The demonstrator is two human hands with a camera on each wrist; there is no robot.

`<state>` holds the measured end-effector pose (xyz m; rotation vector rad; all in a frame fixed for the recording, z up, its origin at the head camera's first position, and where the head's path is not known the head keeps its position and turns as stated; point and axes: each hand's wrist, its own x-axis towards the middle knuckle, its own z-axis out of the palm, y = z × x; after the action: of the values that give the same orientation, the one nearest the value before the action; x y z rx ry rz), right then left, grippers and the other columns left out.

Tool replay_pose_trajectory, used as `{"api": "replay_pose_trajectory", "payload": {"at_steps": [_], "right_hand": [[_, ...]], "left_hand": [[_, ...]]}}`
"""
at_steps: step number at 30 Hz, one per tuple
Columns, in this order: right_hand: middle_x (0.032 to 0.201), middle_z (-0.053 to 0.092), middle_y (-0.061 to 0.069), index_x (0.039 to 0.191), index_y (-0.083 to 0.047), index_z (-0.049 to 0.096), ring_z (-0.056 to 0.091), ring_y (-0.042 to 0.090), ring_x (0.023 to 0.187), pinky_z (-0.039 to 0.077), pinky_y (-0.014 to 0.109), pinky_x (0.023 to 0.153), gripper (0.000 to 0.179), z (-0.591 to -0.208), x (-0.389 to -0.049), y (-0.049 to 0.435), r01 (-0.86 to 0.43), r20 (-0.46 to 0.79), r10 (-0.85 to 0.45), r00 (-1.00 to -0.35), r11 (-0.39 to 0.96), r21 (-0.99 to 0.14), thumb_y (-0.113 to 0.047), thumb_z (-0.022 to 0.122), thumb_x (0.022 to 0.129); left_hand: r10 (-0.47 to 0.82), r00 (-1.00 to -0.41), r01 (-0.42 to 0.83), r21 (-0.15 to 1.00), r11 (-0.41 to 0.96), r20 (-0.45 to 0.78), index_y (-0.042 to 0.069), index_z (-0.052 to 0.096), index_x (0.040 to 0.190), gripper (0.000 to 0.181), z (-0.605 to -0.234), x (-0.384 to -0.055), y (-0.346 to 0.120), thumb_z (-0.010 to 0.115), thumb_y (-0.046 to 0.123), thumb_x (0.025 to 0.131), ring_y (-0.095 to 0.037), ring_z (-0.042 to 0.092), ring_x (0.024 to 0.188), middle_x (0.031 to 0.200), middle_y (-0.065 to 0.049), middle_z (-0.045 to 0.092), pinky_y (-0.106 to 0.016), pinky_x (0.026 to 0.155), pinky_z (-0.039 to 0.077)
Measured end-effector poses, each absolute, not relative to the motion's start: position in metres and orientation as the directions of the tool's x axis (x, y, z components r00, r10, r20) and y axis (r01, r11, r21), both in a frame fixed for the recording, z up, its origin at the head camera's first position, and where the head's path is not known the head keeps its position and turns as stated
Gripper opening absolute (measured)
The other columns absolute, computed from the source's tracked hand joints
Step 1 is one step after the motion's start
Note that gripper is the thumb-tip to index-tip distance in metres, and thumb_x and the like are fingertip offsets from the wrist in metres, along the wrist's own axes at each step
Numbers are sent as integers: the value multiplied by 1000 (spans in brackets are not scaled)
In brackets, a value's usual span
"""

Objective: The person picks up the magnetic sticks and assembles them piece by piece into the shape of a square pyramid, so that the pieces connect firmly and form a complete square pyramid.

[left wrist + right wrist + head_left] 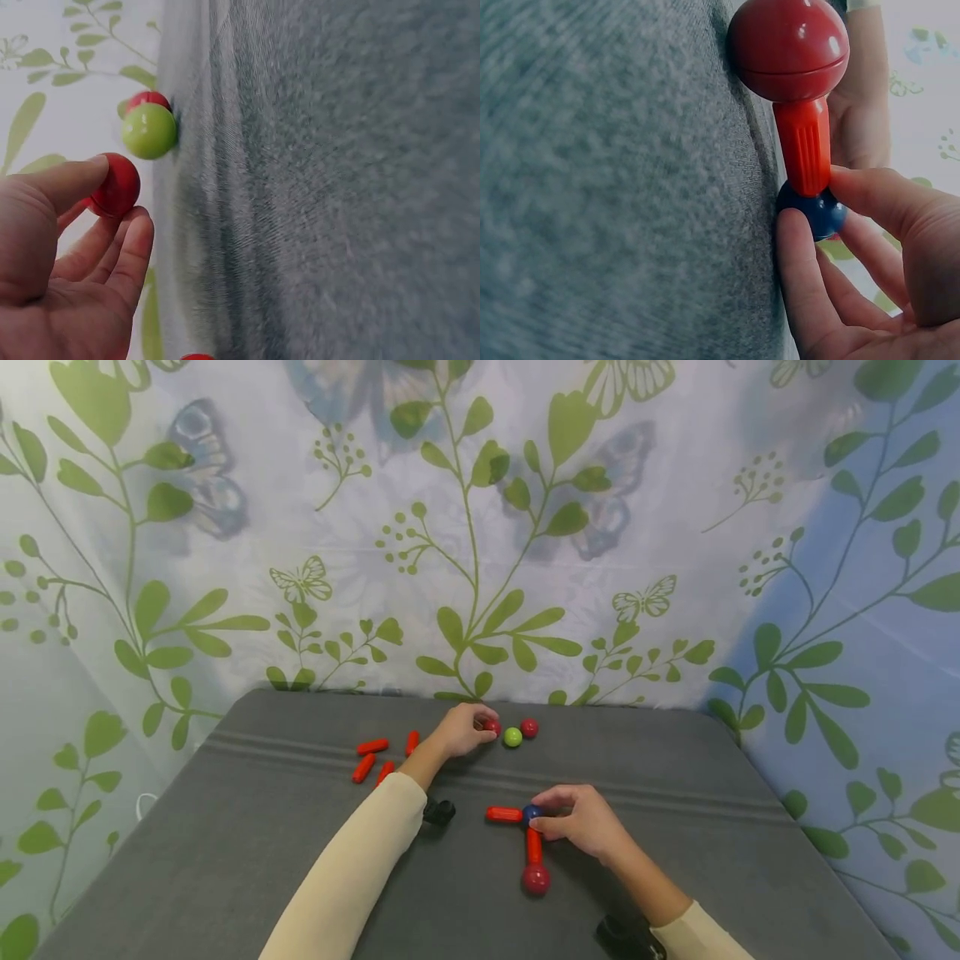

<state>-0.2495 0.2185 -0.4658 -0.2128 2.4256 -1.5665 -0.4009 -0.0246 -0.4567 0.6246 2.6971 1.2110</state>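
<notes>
At the far side of the table, my left hand (465, 731) pinches a red ball (120, 186) between thumb and fingers. Just beyond it sit a lime green ball (513, 737) and another red ball (529, 727). Nearer to me, my right hand (583, 821) grips a dark blue ball (823, 212) between thumb and fingertips. Two red rods join that blue ball: one rod (504, 814) points left, the other rod (804, 146) points toward me. A larger-looking dark red ball (789, 49) caps the near rod. This joined piece lies on the grey cloth.
Several loose red rods (372, 747) lie left of my left forearm, one partly hidden by the sleeve. The grey-covered table (247, 827) ends at a leaf-patterned curtain (337, 552) behind. A black wrist device (439, 812) shows beside the left sleeve.
</notes>
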Motion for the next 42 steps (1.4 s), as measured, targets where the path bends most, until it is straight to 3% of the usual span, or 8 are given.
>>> {"api": "replay_pose_trajectory", "payload": {"at_steps": [13,22,28,35,42], "right_hand": [[111,73,17,112,0,74,74,20,87,63,33,72,34,-466,-249,217,7,-123,-254,-959,412,-911,-11,86,83],[110,73,15,112,-2,75,73,20,87,63,33,72,33,-467,-251,219,-1,-119,-251,-961,432,-902,-11,86,82],[111,73,14,112,-2,75,73,20,87,63,33,73,34,-466,-250,218,17,-138,-247,-959,435,-900,-11,86,82],[113,73,14,113,-2,74,73,20,88,63,34,73,34,-465,-250,218,22,-142,-242,-960,439,-898,-11,86,82],[115,72,15,114,-2,74,74,20,89,63,34,74,35,-463,-250,217,20,-141,-243,-960,442,-897,-11,86,82]], "left_hand": [[477,-875,362,757,543,77,15,70,122,31,-442,-357,-43,77,26,93,-18,66,101,111,-1,71,-38,88,56],[503,-864,326,804,497,39,21,71,122,31,-454,-334,-59,79,24,92,-17,67,106,115,3,71,-32,85,58],[533,-846,313,820,479,11,16,72,125,35,-459,-319,-68,80,22,91,-17,68,106,117,3,71,-32,86,58],[541,-841,311,816,487,-2,16,75,113,29,-460,-308,-73,84,21,87,-13,65,89,101,3,73,-27,78,56],[538,-841,270,819,507,-56,14,75,109,27,-460,-300,-72,86,17,84,-11,66,88,100,3,74,-27,77,56]]}}
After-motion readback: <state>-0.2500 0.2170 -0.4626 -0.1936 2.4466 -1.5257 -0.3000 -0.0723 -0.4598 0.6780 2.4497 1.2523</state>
